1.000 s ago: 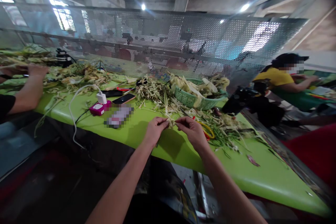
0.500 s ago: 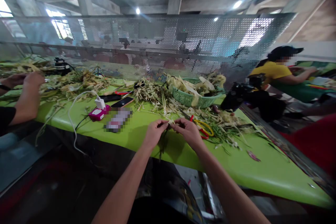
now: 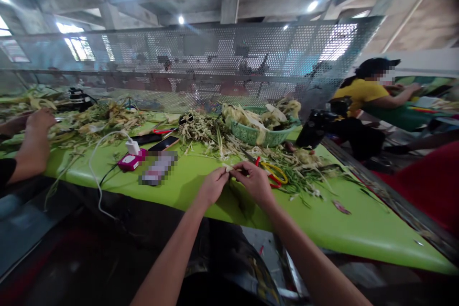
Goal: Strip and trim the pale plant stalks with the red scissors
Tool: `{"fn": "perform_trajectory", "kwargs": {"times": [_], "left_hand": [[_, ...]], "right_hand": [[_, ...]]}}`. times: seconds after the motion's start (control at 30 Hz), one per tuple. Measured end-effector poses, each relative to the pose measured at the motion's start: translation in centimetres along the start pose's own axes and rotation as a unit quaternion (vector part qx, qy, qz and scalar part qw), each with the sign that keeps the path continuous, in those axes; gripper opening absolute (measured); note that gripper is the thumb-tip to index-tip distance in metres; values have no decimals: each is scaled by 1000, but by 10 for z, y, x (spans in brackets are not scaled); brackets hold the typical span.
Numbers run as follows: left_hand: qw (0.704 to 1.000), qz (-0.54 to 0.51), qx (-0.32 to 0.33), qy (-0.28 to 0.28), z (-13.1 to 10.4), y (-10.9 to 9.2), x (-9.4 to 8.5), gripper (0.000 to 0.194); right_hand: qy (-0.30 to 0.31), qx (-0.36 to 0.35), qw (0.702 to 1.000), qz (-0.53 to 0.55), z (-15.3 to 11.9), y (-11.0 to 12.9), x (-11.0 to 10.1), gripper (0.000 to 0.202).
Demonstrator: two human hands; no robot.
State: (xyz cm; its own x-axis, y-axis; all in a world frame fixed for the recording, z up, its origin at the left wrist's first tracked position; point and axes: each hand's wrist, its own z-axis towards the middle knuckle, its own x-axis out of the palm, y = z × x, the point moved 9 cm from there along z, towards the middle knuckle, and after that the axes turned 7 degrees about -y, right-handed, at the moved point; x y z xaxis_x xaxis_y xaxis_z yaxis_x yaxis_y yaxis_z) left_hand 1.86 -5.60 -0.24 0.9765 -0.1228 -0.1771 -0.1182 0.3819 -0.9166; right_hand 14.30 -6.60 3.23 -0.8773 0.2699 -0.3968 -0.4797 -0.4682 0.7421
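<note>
My left hand (image 3: 214, 185) and my right hand (image 3: 254, 181) meet fingertip to fingertip above the front part of the green table. Both are closed in a pinch on a small pale plant strip (image 3: 227, 167), whose end shows above the fingers. Below the hands is a dark, blurred strand (image 3: 239, 197); whether it is joined to the strip I cannot tell. Just right of my right hand lie scissors (image 3: 275, 173) with red and yellow handles, among scattered green and dry trimmings (image 3: 304, 179).
A green plastic basket (image 3: 263, 137) of pale plant matter stands behind my hands. At left lie two phones (image 3: 164, 143) and a magenta power block (image 3: 131, 159) with a white cable. A co-worker's hands (image 3: 38, 122) are far left. A perforated screen (image 3: 201, 67) runs along the back.
The dark strand beneath my hands has swung from the left side to the right. My hands stay together on the strip, and the whole view has shifted slightly.
</note>
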Motion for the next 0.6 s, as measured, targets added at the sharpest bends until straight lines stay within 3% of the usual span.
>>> {"fn": "perform_trajectory", "kwargs": {"times": [0.17,0.37,0.5,0.6], "left_hand": [[1000,11,-18,9,-2,1,0,28],[995,-57,-57,-52,-3,4,-12,34],[995,-57,-45,-66,-3,3,-15,34],[997,-31,-24,-72,-2,0,-15,32]], "right_hand": [[18,-25,999,20,-1,9,3,22],[-55,46,995,63,1,-7,-11,29],[34,52,997,37,-2,-7,9,26],[67,38,996,37,-3,-8,19,24]]}}
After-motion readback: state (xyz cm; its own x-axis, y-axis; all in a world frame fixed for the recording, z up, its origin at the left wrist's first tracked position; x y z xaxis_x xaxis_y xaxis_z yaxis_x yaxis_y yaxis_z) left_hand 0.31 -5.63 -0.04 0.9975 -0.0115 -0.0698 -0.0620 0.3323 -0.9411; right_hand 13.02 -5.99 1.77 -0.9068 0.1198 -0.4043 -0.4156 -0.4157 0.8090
